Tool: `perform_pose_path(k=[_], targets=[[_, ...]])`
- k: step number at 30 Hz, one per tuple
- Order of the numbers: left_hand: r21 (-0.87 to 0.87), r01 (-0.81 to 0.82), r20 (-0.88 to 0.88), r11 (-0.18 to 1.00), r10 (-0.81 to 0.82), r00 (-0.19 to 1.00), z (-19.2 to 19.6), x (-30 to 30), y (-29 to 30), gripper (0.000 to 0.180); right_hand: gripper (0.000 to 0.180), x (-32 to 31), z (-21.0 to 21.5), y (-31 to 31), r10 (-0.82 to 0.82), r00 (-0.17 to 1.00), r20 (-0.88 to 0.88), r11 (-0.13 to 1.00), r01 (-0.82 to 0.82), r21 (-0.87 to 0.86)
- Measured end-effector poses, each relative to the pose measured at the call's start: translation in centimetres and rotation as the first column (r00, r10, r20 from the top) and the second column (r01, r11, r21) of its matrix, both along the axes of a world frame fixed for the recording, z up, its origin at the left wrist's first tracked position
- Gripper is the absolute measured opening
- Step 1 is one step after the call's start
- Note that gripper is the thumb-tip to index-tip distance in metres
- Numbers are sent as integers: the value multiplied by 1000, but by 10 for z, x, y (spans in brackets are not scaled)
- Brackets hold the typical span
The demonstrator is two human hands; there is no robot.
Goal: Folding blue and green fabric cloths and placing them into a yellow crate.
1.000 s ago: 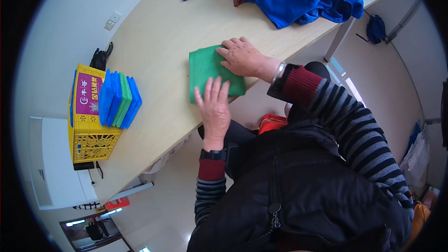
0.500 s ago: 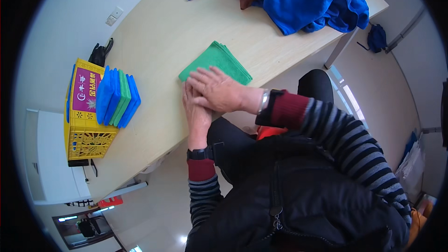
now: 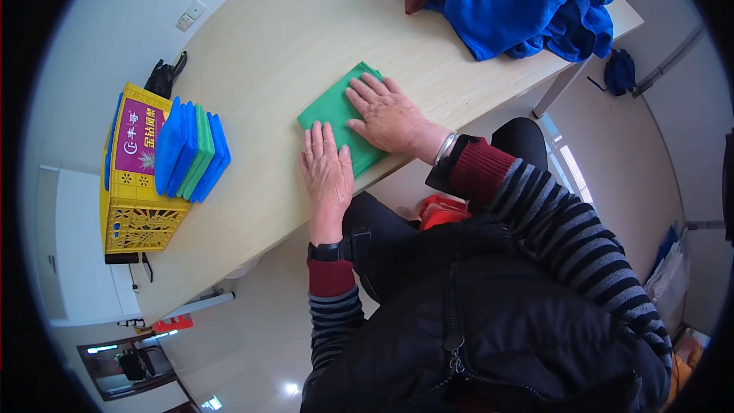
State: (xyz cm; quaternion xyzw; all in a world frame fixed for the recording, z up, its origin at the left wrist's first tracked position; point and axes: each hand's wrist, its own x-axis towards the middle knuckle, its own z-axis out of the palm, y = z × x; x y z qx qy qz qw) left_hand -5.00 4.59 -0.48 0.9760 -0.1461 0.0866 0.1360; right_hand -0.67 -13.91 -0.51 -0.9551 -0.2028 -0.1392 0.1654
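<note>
Head view: a folded green cloth (image 3: 335,107) lies on the pale table (image 3: 252,115), close to its near edge, with two bare hands upon it. The left hand (image 3: 326,172) rests with its fingers flat on the near left corner; the right hand (image 3: 388,116) is spread over the far right part. The hands are apart from each other, and neither is clamped on anything.

Possible faults, in my judgement: uneven pressure could slide the layers out of line, and a pull toward the body could draw the cloth over the edge. A raised corner might catch on the bracelet (image 3: 445,148). Farther off, the loose blue heap (image 3: 508,4) sits near the table's edge and could slip down if tugged. The stack of folded blue and green cloths (image 3: 200,151) might topple if its layers are knocked.

Containers: one yellow crate (image 3: 144,206), with a purple label (image 3: 138,136) and lattice wall, stands at the left. A strip of blue shows along its outer side; I cannot tell what it holds. The stack appears to sit beside the crate, not inside it.
</note>
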Motion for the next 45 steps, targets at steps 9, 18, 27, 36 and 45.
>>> perform_pose_path(k=[9,18,27,36,45], targets=[[-13,-25,27,1000,25,999,-2,-2,3,56,60,-5,5,-41,-186,974,-128,982,188,6],[-4,26,148,1000,-25,989,19,11,-9,53,55,2,21,-30,-35,999,21,998,34,58],[46,-57,69,997,53,996,-4,32,-20,55,56,10,5,19,185,982,20,973,-186,135],[4,-37,61,999,37,997,-8,26,-9,57,58,17,3,2,40,999,4,996,-40,-76],[-71,-25,54,997,29,998,-11,10,3,59,56,12,1,-15,-57,998,-42,998,56,-30]])
